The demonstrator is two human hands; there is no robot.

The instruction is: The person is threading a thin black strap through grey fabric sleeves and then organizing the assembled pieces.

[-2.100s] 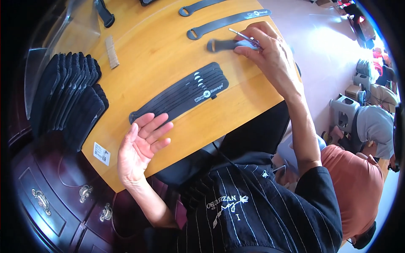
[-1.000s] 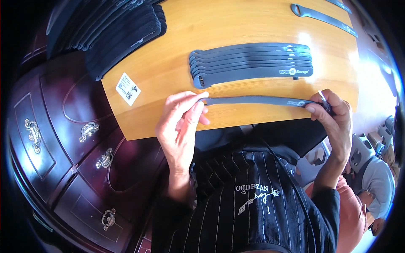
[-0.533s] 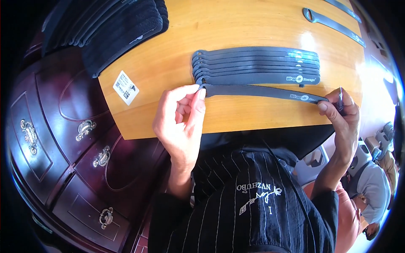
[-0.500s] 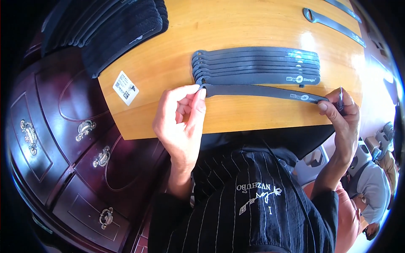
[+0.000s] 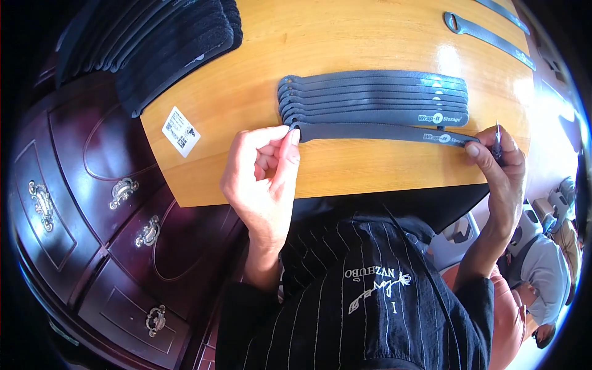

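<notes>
Two hands held one dark grey strap (image 5: pixel 382 132) flat on the wooden table (image 5: pixel 345 49), stretched along its near edge. The left hand (image 5: pixel 262 179) pinched the strap's left end, thumb and forefinger closed on it and the other fingers curled. The right hand (image 5: pixel 502 163) pressed the strap's right end with its thumb, and its fingers were closed around a thin pointed tool (image 5: pixel 497 137) that stood up beside that end. The strap lay just beside, perhaps touching, a stack of like straps (image 5: pixel 373 98), neatly overlapped and lying the same way, farther in on the table. A white label (image 5: pixel 180 131) was stuck near the table's left corner. A pile of black pieces (image 5: pixel 166 43) sat at the far left. Two more straps (image 5: pixel 487 37) lay apart at the far right. Dark drawers (image 5: pixel 117 203) with brass pulls stood below on the left.
</notes>
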